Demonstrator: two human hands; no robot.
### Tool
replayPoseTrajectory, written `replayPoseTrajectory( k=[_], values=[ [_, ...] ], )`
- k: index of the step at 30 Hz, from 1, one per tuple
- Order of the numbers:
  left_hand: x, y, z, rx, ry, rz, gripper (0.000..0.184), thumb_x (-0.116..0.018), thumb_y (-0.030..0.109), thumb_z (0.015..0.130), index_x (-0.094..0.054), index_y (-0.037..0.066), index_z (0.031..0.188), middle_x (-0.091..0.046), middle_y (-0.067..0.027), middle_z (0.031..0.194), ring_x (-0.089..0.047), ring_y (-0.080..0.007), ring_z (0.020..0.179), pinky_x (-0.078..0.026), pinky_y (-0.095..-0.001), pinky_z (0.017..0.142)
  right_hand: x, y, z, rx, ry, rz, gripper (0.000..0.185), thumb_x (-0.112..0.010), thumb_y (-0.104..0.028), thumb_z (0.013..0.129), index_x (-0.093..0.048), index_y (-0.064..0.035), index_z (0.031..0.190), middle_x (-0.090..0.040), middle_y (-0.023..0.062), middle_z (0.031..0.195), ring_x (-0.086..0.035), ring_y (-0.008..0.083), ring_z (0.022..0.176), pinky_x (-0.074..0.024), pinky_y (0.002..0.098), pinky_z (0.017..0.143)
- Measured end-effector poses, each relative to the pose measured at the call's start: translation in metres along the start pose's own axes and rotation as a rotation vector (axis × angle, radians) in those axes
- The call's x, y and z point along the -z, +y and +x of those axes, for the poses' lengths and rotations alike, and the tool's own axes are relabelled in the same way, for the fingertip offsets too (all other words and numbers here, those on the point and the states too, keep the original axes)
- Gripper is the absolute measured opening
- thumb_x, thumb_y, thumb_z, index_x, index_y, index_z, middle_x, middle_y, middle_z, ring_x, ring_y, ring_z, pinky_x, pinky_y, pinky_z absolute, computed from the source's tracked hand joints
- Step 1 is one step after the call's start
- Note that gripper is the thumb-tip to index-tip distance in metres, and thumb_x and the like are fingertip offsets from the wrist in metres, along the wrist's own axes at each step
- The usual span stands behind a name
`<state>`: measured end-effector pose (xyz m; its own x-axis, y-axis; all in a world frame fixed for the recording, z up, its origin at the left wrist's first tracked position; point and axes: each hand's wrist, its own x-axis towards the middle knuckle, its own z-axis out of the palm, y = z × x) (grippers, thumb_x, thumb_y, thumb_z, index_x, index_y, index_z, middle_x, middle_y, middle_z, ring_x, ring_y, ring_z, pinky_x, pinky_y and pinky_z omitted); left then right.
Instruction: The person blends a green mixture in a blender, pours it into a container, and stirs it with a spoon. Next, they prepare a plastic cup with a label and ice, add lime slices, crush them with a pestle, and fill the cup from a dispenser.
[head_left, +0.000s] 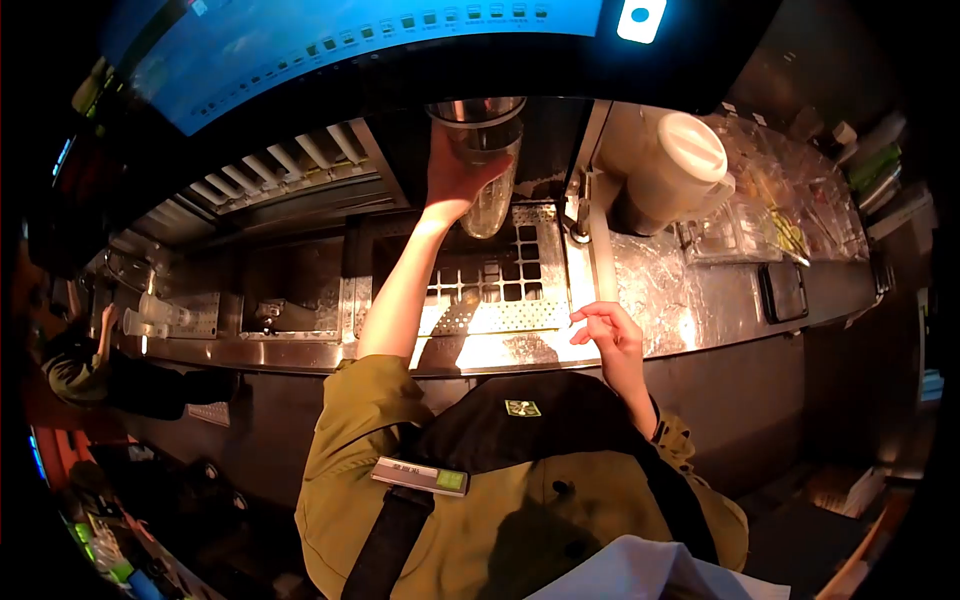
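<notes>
A tall clear plastic shaker cup (490,208) with a wide rim is in my left hand (462,172). My fingers wrap round its side, and it hangs over a metal grid (515,262) set into the steel counter. Its rim reaches up to the lower edge of the dark screen housing. My right hand (615,342) is held near the counter's front edge, fingers loosely bent and apart, with nothing visible in it. A perforated steel strip (490,318) runs between the grid and the front edge.
A large white-lidded jug (690,150) stands right of the grid, near a small metal tap (580,215). Clear containers (735,230) and a dark phone-like slab (782,293) lie farther right. At far left, a co-worker's arm (105,335) is near clear cups (150,312).
</notes>
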<state>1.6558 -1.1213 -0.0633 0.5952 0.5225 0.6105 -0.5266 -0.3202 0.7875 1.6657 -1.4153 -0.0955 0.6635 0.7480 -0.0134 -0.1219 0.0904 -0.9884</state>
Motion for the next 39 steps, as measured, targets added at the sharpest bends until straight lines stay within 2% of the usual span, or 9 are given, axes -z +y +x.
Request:
replayPoseTrajectory(
  k=[5, 6, 13, 14, 16, 26, 29, 32, 39],
  values=[
    [0.004, -0.044, -0.025, 0.114, 0.134, 0.028, 0.104, -0.070, -0.007, 0.059, -0.003, 0.012, 0.136, -0.040, -0.0111, 0.122, -0.041, -0.0217, 0.111, -0.040, -0.0329, 0.088, 0.005, 0.005, -0.003, 0.019, -0.023, -0.126, 0.012, -0.049, -0.006, 0.084, -0.052, 0.0036, 0.090, -0.058, 0.0092, 0.084, -0.056, 0.0127, 0.066, -0.0457, 0.0238, 0.063],
    [0.001, -0.043, -0.028, 0.079, 0.164, 0.120, 0.099, -0.069, -0.007, 0.063, -0.006, 0.016, 0.135, -0.046, -0.0050, 0.101, -0.049, -0.0172, 0.092, -0.044, -0.0300, 0.079, 0.007, 0.005, -0.005, 0.022, -0.048, -0.188, 0.012, -0.048, -0.005, 0.084, -0.052, 0.0038, 0.091, -0.059, 0.0102, 0.085, -0.057, 0.0136, 0.067, -0.0461, 0.0241, 0.064],
    [-0.006, -0.067, -0.054, -0.026, 0.232, 0.285, 0.106, -0.072, -0.003, 0.062, 0.002, 0.011, 0.136, -0.044, -0.0077, 0.108, -0.044, -0.0172, 0.098, -0.039, -0.0288, 0.085, 0.012, 0.018, -0.015, -0.054, -0.023, -0.196, 0.013, -0.048, -0.008, 0.085, -0.052, 0.0011, 0.093, -0.060, 0.0094, 0.084, -0.058, 0.0126, 0.067, -0.0449, 0.0232, 0.062],
    [-0.007, -0.065, -0.057, 0.067, 0.243, 0.202, 0.106, -0.070, -0.004, 0.063, 0.006, 0.009, 0.136, -0.043, -0.0094, 0.113, -0.043, -0.0194, 0.103, -0.036, -0.0289, 0.088, 0.014, 0.018, -0.015, -0.009, -0.050, -0.200, 0.013, -0.047, -0.010, 0.085, -0.052, -0.0001, 0.093, -0.060, 0.0084, 0.084, -0.057, 0.0113, 0.067, -0.0428, 0.0211, 0.059],
    [-0.011, -0.059, -0.060, 0.088, 0.255, 0.249, 0.107, -0.074, 0.005, 0.061, 0.004, 0.003, 0.135, -0.039, -0.0135, 0.121, -0.040, -0.0207, 0.108, -0.032, -0.0301, 0.093, 0.014, 0.014, -0.014, 0.021, -0.048, -0.240, 0.013, -0.047, -0.011, 0.086, -0.052, -0.0010, 0.093, -0.060, 0.0074, 0.084, -0.057, 0.0100, 0.067, -0.0409, 0.0200, 0.057],
    [-0.015, -0.066, -0.072, 0.095, 0.359, 0.413, 0.110, -0.076, 0.011, 0.059, 0.002, 0.003, 0.135, -0.030, -0.0186, 0.127, -0.034, -0.0262, 0.115, -0.027, -0.0331, 0.098, 0.021, 0.016, -0.005, 0.038, -0.087, -0.254, 0.011, -0.048, -0.009, 0.085, -0.052, -0.0006, 0.091, -0.059, 0.0053, 0.081, -0.056, 0.0088, 0.065, -0.0417, 0.0203, 0.059],
    [-0.018, -0.067, -0.073, 0.079, 0.377, 0.469, 0.110, -0.075, 0.004, 0.059, 0.003, 0.008, 0.136, -0.038, -0.0131, 0.118, -0.039, -0.0226, 0.108, -0.029, -0.0315, 0.095, 0.019, 0.011, -0.003, 0.039, -0.063, -0.240, 0.009, -0.050, -0.006, 0.083, -0.054, 0.0002, 0.088, -0.058, 0.0041, 0.075, -0.056, 0.0092, 0.063, -0.0432, 0.0214, 0.059],
    [-0.021, -0.070, -0.073, 0.076, 0.395, 0.393, 0.109, -0.077, 0.013, 0.059, 0.001, 0.003, 0.135, -0.029, -0.0183, 0.125, -0.033, -0.0273, 0.115, -0.027, -0.0349, 0.097, 0.022, 0.011, -0.002, 0.034, -0.074, -0.252, 0.009, -0.049, -0.006, 0.083, -0.054, 0.0001, 0.088, -0.059, 0.0047, 0.078, -0.056, 0.0097, 0.064, -0.0435, 0.0219, 0.059],
    [-0.028, -0.076, -0.074, 0.050, 0.480, 0.511, 0.110, -0.078, 0.018, 0.057, -0.002, 0.003, 0.135, -0.029, -0.0203, 0.123, -0.032, -0.0312, 0.114, -0.026, -0.0374, 0.097, 0.029, 0.014, 0.001, 0.015, -0.102, -0.250, 0.009, -0.049, -0.006, 0.084, -0.054, 0.0003, 0.088, -0.059, 0.0051, 0.078, -0.057, 0.0104, 0.065, -0.0438, 0.0225, 0.060]
  ],
)
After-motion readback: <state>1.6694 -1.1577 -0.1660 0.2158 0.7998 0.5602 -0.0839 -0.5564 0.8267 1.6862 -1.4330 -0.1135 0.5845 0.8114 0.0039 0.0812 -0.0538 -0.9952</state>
